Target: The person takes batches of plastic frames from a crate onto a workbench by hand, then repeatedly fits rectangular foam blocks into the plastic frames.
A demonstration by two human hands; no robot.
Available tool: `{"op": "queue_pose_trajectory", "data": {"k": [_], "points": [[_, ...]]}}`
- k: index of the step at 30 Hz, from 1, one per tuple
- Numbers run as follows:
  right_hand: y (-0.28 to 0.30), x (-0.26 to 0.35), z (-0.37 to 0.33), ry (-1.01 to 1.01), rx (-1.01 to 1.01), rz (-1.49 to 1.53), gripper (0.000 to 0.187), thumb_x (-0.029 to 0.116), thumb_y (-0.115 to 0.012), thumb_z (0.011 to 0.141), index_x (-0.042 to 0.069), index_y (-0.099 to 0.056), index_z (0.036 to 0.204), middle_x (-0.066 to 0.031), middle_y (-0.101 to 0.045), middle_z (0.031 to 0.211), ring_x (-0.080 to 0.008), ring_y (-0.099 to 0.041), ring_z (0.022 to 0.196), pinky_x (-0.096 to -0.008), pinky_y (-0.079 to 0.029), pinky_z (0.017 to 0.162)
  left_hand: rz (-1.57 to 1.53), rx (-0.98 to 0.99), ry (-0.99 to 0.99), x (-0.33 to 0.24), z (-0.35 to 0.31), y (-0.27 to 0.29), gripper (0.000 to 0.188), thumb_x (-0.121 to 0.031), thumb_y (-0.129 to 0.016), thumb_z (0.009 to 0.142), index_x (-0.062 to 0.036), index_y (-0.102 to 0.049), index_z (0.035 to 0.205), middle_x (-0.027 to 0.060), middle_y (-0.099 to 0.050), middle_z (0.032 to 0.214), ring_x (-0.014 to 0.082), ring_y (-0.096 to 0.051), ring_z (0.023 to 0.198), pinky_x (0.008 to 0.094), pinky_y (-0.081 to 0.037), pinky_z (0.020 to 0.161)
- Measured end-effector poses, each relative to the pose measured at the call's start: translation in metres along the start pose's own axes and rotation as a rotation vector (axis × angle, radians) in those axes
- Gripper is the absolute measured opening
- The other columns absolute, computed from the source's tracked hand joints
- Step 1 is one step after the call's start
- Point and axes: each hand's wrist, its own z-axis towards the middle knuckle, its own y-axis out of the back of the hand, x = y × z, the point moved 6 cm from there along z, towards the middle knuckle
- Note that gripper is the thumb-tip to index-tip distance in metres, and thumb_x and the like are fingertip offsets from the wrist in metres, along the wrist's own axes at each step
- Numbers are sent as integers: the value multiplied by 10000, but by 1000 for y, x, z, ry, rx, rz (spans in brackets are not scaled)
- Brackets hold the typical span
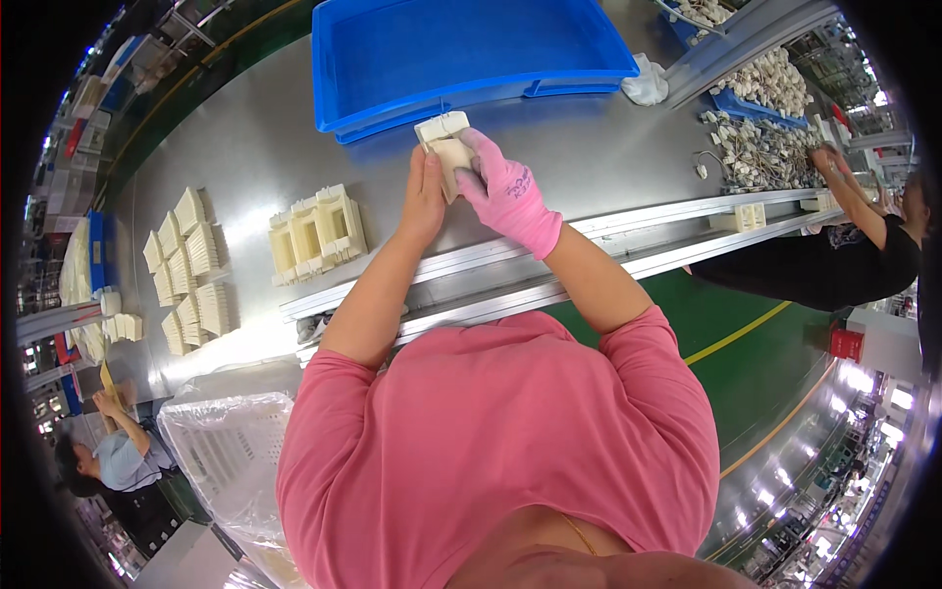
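Just in front of the blue bin, both my hands hold one cream plastic housing (449, 157) with a white part at its top end. My bare left hand (424, 196) grips it along its left side. On the right side, my right hand (502, 191), in a pink glove with grey fingertips, closes its thumb and fingers on it. A thin wire shows at the top end. More cream plastic frames (319, 234) stand side by side on the metal table left of my forearm. Farther left lie several stacks of cream ribbed parts (186, 260).
A large blue bin (471, 83) stands at the table's far side, with a crumpled white bag (645, 80) by its right corner. Metal rails (608, 231) run along the near edge. Piled wired parts (756, 152) lie at right near a co-worker. A plastic-lined basket (221, 432) sits lower left.
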Motion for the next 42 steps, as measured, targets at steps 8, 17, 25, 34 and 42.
{"op": "queue_pose_trajectory", "data": {"k": [8, 17, 25, 34, 42], "points": [[3, 0, -3, 51, -39, 8, 423, 97, -532, 777, 34, -369, 1163, -107, -524, 649, -256, -531, 558, -318, -419, 522, 14, -4, -10, 2, -1, -2, 366, -352, -265, 923, -79, -356, 1150, 32, -466, 955, 88, -449, 803, 219, -394, 658], [39, 6, -2, -51, 112, 197, 461, 120, -540, 745, 39, -405, 1178, -124, -521, 940, -208, -532, 843, -300, -420, 729, -239, 154, 363, -4, -15, -26, 357, -221, -467, 853, -46, -374, 1149, 117, -544, 888, 214, -591, 679, 302, -498, 521], [55, 5, -29, -88, 418, 401, 556, 300, -597, 693, 54, -428, 1162, -181, -484, 1089, -310, -481, 1005, -364, -368, 877, 395, 743, 426, -23, -28, -31, 219, -116, -473, 826, -6, -503, 1013, 117, -570, 932, 224, -580, 842, 330, -471, 712], [135, -82, -98, -510, 232, -899, 382, 350, -529, 678, 26, -546, 880, -178, -533, 818, -334, -534, 796, -393, -412, 743, 1773, 650, 99, -14, 1, 114, 382, 27, -516, 666, -194, -629, 956, 109, -429, 1231, 265, -282, 1223, 492, -158, 1000], [1, -114, -18, -401, 630, -531, 366, 238, -601, 616, 41, -591, 923, -170, -596, 911, -300, -573, 884, -373, -466, 723, 1746, 894, 233, 4, 4, 130, 309, -60, -541, 635, -261, -673, 828, 11, -397, 1279, 236, -189, 1271, 533, -85, 1010]]}}
